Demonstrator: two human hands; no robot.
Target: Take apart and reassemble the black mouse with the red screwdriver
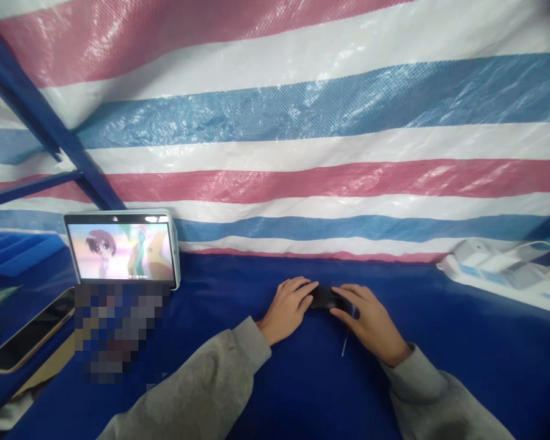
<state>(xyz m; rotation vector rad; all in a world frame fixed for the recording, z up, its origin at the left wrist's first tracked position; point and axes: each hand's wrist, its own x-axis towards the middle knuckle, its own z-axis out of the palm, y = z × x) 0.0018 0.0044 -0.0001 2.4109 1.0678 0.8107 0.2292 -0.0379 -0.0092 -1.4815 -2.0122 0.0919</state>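
A small dark thing (323, 298) is held on or just above the blue table (302, 391). Its nine o'clock end is gripped by the bent fingers of the left hand (286, 310), its three o'clock end by those of the right hand (371, 319). A thin pale stick (345, 344) is seen at five o'clock.

Right of the tablet (121, 252), the left grip (288, 310) and right grip (370, 321) cover the ends of a black object (324, 298), too obscured to identify. A pixelated patch (117, 333) hides what lies before the tablet. Farther right, a blurred power strip (499, 288) is cut off; left, a blue tray (25, 250) is too.
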